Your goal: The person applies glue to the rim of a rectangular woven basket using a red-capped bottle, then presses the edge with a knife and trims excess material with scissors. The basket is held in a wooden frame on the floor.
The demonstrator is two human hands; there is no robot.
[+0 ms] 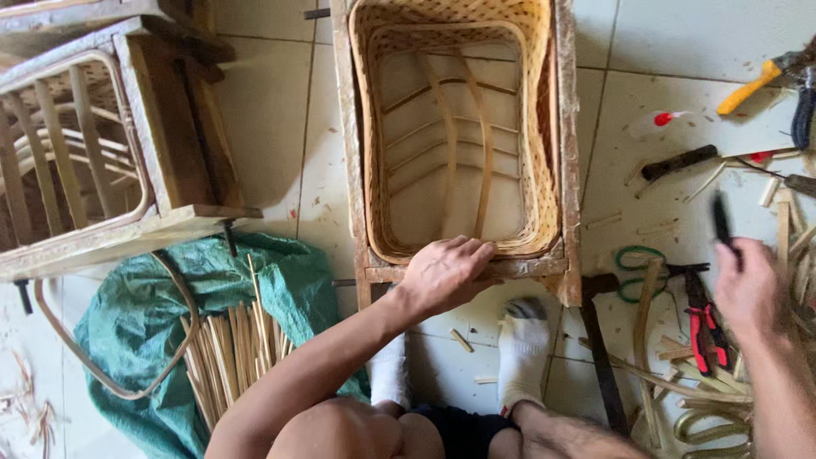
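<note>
The left hand (446, 274) lay flat, fingers together, on the near rim of the basket (459, 127), pressing it down into the wooden frame (568, 153) that boxed it in; it clamped nothing, only bore down. The basket sat in the frame on the tiled floor (272, 110), its near edge just ahead of the person's socked feet (520, 348). The right hand (748, 285), blurred, was closed around a dark, slim tool (721, 219) out by the floor's right edge, above the red-handled pliers (704, 327) and green-handled scissors (636, 270). A sound way to work here seemed to be keeping the left palm squarely over the rim and the frame's near rail, so that the weave would not lift or skew, and bringing the tool to the rim beside the fingers, never across them. Bamboo strips (234, 348) lay on a green sheet (127, 340) at the left, near enough to reach without letting the basket go. A second frame (85, 153) stood at the far left corner.
</note>
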